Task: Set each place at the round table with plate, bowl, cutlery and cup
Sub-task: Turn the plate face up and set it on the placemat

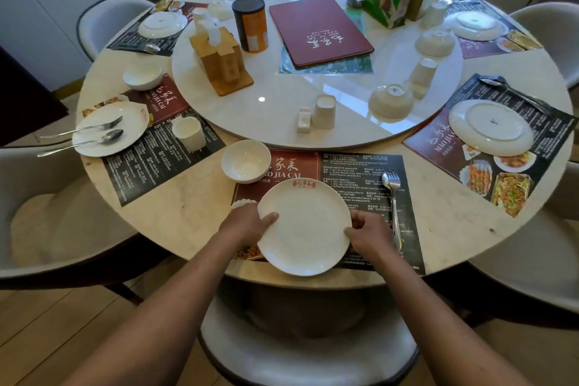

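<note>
A white plate (pixel 304 226) lies face up on the placemat (pixel 354 166) at the near place. My left hand (pixel 249 224) grips its left rim, thumb on top. My right hand (pixel 369 233) grips its right rim. A white bowl (pixel 246 164) stands upright just beyond the plate, to the left. A spoon and fork (pixel 391 191) lie on the mat right of the plate. On the turntable (pixel 275 94), straight ahead, stands an upside-down cup (pixel 324 111) beside a small white holder (pixel 304 121).
The place at left has a plate (pixel 109 128) with fork and spoon, a cup (pixel 188 133) and a bowl (pixel 142 75). The right place holds an upturned plate (pixel 490 127). A menu (pixel 319 30), wooden holder (pixel 221 61), tin (pixel 250 25) and upturned bowl (pixel 390 102) sit on the turntable. Chairs ring the table.
</note>
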`<control>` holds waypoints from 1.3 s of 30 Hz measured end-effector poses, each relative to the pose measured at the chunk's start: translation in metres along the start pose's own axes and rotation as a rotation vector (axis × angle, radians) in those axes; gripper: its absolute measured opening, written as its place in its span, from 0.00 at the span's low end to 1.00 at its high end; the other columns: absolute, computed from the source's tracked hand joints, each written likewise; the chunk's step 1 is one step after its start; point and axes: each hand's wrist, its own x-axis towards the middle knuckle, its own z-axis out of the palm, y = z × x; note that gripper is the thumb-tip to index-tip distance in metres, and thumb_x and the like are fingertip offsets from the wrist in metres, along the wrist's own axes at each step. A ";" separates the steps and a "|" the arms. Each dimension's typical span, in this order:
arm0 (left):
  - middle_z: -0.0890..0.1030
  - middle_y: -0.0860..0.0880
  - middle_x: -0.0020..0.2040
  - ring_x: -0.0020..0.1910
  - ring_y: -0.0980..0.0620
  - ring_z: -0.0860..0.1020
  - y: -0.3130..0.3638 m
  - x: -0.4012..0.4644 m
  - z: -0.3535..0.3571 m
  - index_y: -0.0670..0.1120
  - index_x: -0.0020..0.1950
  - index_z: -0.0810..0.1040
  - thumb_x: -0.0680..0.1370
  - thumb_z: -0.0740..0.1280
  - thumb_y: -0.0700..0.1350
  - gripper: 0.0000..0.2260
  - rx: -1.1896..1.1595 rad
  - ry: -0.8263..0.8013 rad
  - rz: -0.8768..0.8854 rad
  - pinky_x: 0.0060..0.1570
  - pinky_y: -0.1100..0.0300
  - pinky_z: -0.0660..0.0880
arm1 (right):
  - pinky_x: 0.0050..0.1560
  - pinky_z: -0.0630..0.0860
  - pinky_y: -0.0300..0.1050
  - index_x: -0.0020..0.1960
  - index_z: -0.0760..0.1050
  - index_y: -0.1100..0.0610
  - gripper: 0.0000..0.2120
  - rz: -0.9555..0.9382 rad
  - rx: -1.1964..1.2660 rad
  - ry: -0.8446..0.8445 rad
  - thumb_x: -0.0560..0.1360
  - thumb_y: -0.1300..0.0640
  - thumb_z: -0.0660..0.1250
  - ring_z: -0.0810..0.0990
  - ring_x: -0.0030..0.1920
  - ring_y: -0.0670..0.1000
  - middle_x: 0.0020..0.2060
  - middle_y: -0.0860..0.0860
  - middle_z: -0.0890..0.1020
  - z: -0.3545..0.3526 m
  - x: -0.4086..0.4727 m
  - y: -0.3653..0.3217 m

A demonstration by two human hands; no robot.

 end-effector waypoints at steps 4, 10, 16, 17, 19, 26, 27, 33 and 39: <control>0.81 0.51 0.58 0.53 0.50 0.78 -0.002 -0.004 0.003 0.52 0.66 0.76 0.79 0.63 0.65 0.23 0.005 0.030 0.037 0.52 0.52 0.77 | 0.48 0.83 0.58 0.45 0.79 0.43 0.16 0.001 -0.028 0.017 0.75 0.66 0.68 0.83 0.44 0.53 0.41 0.49 0.84 0.003 -0.003 0.000; 0.79 0.51 0.61 0.57 0.48 0.78 -0.002 -0.008 0.005 0.51 0.68 0.73 0.77 0.68 0.62 0.23 -0.017 0.069 0.053 0.52 0.53 0.75 | 0.47 0.83 0.59 0.46 0.80 0.45 0.15 0.008 -0.030 0.023 0.73 0.66 0.68 0.83 0.42 0.53 0.40 0.48 0.85 0.003 -0.006 0.001; 0.79 0.50 0.61 0.57 0.47 0.78 -0.004 -0.014 0.006 0.51 0.68 0.70 0.76 0.69 0.61 0.25 0.042 0.130 0.040 0.52 0.51 0.78 | 0.44 0.83 0.53 0.58 0.81 0.51 0.17 -0.004 -0.047 0.039 0.73 0.66 0.70 0.83 0.40 0.52 0.39 0.49 0.84 0.004 -0.008 0.001; 0.79 0.51 0.60 0.56 0.47 0.79 -0.004 -0.014 0.006 0.51 0.67 0.70 0.76 0.70 0.61 0.24 0.048 0.140 0.044 0.52 0.51 0.79 | 0.44 0.83 0.51 0.58 0.81 0.51 0.17 -0.008 -0.053 0.043 0.73 0.66 0.70 0.83 0.40 0.51 0.39 0.49 0.84 0.004 -0.008 0.001; 0.79 0.51 0.60 0.55 0.48 0.79 -0.004 -0.017 0.007 0.52 0.66 0.70 0.76 0.69 0.61 0.24 0.065 0.163 0.051 0.51 0.51 0.79 | 0.42 0.81 0.49 0.58 0.81 0.51 0.17 -0.019 -0.065 0.054 0.73 0.66 0.70 0.83 0.40 0.50 0.38 0.48 0.84 0.005 -0.010 0.000; 0.80 0.50 0.57 0.52 0.47 0.80 0.000 -0.026 0.006 0.52 0.67 0.67 0.77 0.68 0.62 0.25 0.211 0.267 0.078 0.48 0.50 0.80 | 0.42 0.82 0.50 0.58 0.80 0.53 0.17 -0.020 -0.093 0.057 0.72 0.66 0.71 0.82 0.39 0.51 0.37 0.50 0.82 0.005 -0.013 0.000; 0.80 0.50 0.57 0.52 0.47 0.81 0.001 -0.026 0.006 0.52 0.68 0.67 0.77 0.68 0.62 0.25 0.213 0.270 0.076 0.48 0.50 0.80 | 0.41 0.82 0.49 0.58 0.80 0.53 0.17 -0.022 -0.099 0.058 0.71 0.65 0.71 0.82 0.39 0.50 0.37 0.50 0.81 0.005 -0.013 -0.001; 0.81 0.50 0.58 0.52 0.47 0.81 0.004 -0.030 0.005 0.52 0.69 0.66 0.77 0.67 0.63 0.25 0.232 0.265 0.055 0.48 0.50 0.80 | 0.44 0.83 0.52 0.63 0.79 0.54 0.20 -0.024 -0.110 0.048 0.72 0.64 0.72 0.82 0.40 0.49 0.38 0.49 0.82 0.006 -0.012 -0.001; 0.80 0.50 0.57 0.51 0.47 0.82 0.016 -0.046 0.007 0.52 0.67 0.66 0.78 0.63 0.66 0.25 0.245 0.442 0.016 0.42 0.54 0.78 | 0.50 0.77 0.47 0.69 0.75 0.52 0.23 -0.123 -0.224 0.152 0.75 0.53 0.71 0.81 0.49 0.50 0.49 0.47 0.82 0.000 -0.014 -0.001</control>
